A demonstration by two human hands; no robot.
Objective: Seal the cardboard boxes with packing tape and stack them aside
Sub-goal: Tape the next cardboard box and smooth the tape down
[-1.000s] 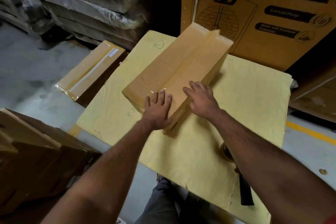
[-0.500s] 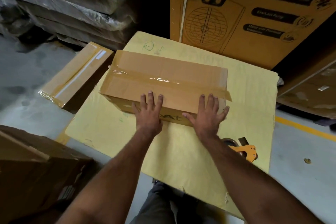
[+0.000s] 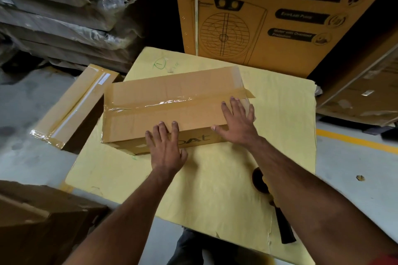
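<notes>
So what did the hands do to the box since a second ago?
The box was swung round from pointing away to lying crosswise on the yellow sheet, taped seam up. The right hand slid onto the top near the right end, by the loose tape tab; the left hand now presses the near side. The flat box on the floor and the tape dispenser stayed put.

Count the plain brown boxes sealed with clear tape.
2: one brown cardboard box on the yellow sheet under both hands, one flat brown box on the floor to its left. Others may be hidden.
</notes>
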